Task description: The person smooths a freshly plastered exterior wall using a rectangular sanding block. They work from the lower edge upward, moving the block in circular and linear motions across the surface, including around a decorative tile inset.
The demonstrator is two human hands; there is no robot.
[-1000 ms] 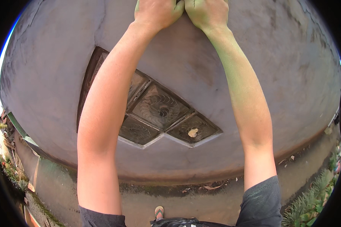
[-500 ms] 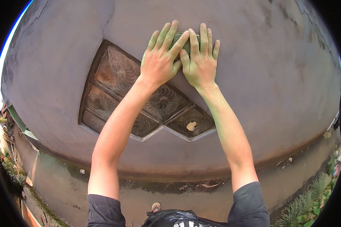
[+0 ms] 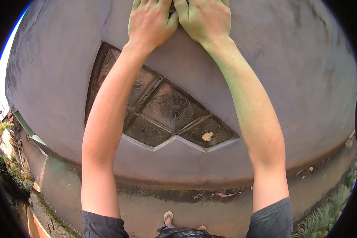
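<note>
At the upper edge, in front of the grey wall (image 3: 273,51), my left hand (image 3: 148,23) and my right hand (image 3: 208,20) are side by side with the thumbs close together. Their backs face me. Only the roots of the fingers show, extended upward and apart; the tips are out of frame. A small dark patch between the thumbs is too little to make out. Below the hands a stepped window of swirl-patterned glass panes (image 3: 172,107) is set in the wall. My left forearm crosses in front of its left part.
A pale chip (image 3: 207,137) is on the lower right pane. Along the wall's foot runs a damp paved path (image 3: 146,208) with scattered debris. My sandalled foot (image 3: 168,217) stands on it. Spiky green plants (image 3: 325,214) grow at the lower right, and more plants (image 3: 18,172) at the left.
Both hands have moved up the wall, past the upper edge. Earlier their fingers lay flat over a green patterned thing against the wall; that thing can no longer be made out.
</note>
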